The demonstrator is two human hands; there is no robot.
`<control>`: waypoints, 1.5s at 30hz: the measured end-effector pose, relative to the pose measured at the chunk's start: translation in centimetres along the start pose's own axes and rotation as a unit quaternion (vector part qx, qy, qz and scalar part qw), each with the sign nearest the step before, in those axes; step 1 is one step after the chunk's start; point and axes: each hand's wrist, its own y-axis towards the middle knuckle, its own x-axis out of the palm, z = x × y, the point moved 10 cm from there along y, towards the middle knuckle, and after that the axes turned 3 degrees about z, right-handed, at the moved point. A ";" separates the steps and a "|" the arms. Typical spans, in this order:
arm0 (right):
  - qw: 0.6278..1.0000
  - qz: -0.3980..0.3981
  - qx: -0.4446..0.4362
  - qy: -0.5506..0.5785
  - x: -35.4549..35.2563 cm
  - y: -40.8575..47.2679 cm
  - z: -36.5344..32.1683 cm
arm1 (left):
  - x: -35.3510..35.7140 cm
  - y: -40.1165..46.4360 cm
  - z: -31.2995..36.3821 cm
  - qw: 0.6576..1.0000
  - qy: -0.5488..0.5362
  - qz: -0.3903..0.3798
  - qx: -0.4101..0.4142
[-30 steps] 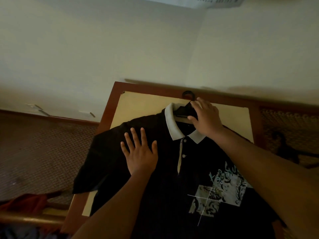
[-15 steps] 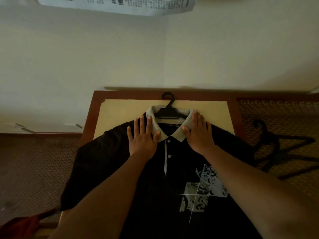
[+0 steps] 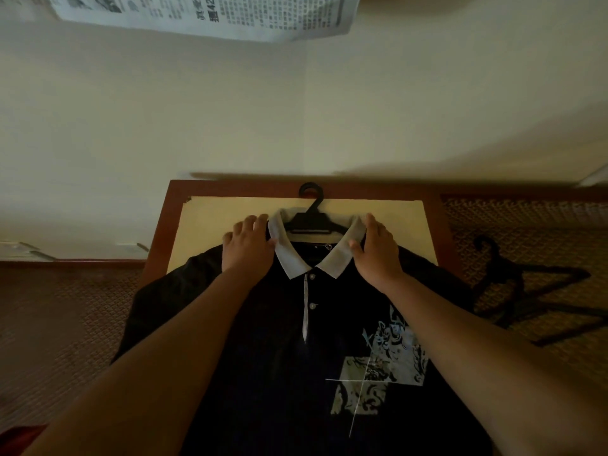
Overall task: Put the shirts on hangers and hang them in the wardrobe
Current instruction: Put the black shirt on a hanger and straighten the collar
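Observation:
A black polo shirt [image 3: 279, 357] with a white collar [image 3: 332, 263] and a pale print on the chest lies face up on a table [image 3: 388, 215] with a cream top and a red-brown frame. A black hanger [image 3: 311, 222] sits inside the neck, its hook poking out past the collar toward the wall. My left hand [image 3: 246, 246] grips the shirt's left shoulder beside the collar, fingers curled over the edge. My right hand [image 3: 375, 250] holds the right shoulder, thumb on the collar's right wing. The shirt's lower part hangs off the near edge.
Spare black hangers [image 3: 526, 291] lie on a woven surface to the right of the table. A newspaper sheet [image 3: 210, 14] hangs on the wall above. Woven flooring [image 3: 65, 324] stretches left; red cloth [image 3: 16, 437] shows at the bottom left corner.
Both hands slid up from the chest to the shoulders on either side of the collar and closed on the fabric. The view has tilted up and centred on the shirt.

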 end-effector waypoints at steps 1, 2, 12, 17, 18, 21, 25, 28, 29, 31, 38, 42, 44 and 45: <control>1.000 -0.004 0.005 -0.026 -0.2 0.2 -0.1 | 0.4 0.4 0.2 1.000 -0.005 -0.022 0.009; 0.999 -0.012 0.008 -0.050 -0.2 0.4 -0.2 | 0.7 0.6 0.4 0.999 -0.011 -0.041 0.015; 0.995 -0.032 -0.052 -0.073 0.2 4.6 -3.7 | 0.9 4.6 1.5 0.993 -0.103 -0.046 -0.041; 0.984 -0.082 -0.067 -0.141 1.1 5.8 -4.5 | 0.3 5.7 2.2 0.998 -0.033 -0.026 -0.037; 0.981 -0.084 -0.067 -0.160 0.9 6.0 -4.3 | 0.4 5.8 2.1 0.999 -0.020 -0.028 -0.037; 0.978 -0.088 -0.063 -0.179 0.2 6.4 -3.7 | 0.3 5.8 1.3 0.999 0.021 -0.033 -0.032; 0.974 -0.111 -0.047 -0.192 -0.4 6.7 -3.3 | -0.2 6.1 0.6 0.997 0.066 -0.031 -0.028; 0.973 -0.107 -0.052 -0.200 -0.4 6.4 -3.4 | 0.2 6.2 0.5 0.997 0.063 -0.045 -0.031; 0.972 -0.106 -0.054 -0.201 -0.3 6.3 -3.4 | 0.3 6.2 0.3 0.997 0.058 -0.049 -0.034; 0.973 -0.094 -0.066 -0.201 -0.1 6.1 -3.7 | 0.6 6.2 0.6 0.997 0.038 -0.056 -0.025; 0.968 -0.101 -0.097 -0.206 0.5 6.5 -4.7 | 0.6 6.3 1.0 0.998 0.051 -0.047 -0.011; 0.977 -0.054 -0.083 -0.189 0.4 6.5 -4.4 | 0.4 5.6 0.4 0.998 -0.019 -0.017 -0.051; 0.993 0.001 -0.050 -0.104 -0.5 5.6 -3.6 | 0.0 4.2 -0.3 0.990 -0.115 0.025 -0.080; 0.998 0.019 -0.023 -0.058 -1.1 5.0 -2.8 | -0.3 3.3 -1.0 0.983 -0.148 0.044 -0.096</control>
